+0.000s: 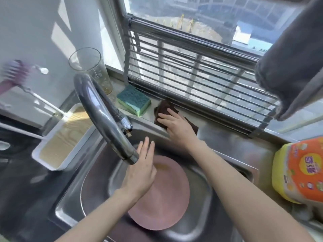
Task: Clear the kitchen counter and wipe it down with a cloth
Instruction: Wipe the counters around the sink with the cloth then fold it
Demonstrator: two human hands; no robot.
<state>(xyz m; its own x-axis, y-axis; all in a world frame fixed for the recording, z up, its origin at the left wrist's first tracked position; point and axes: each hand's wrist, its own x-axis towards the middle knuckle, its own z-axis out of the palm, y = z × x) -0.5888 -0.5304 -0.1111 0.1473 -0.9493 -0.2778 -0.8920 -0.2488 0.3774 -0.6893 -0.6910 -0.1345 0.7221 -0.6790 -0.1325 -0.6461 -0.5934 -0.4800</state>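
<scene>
The right hand [176, 126] presses flat, fingers extended, on the dark brown cloth [163, 109] lying on the worktop [227, 135] ledge behind the sink [201, 222], so wiping appears under way; the left hand [141, 170] hovers open over the sink, holding nothing. Clearing seems unfinished: beside the sink remain a sponge [133, 101], a glass [92, 70] and an orange-and-yellow package [300, 172] whose print is illegible.

faucet [104, 117] is hanging right over the sink [206, 222], sponge [133, 102] and glass [92, 70] crowding the ledge's left end
</scene>
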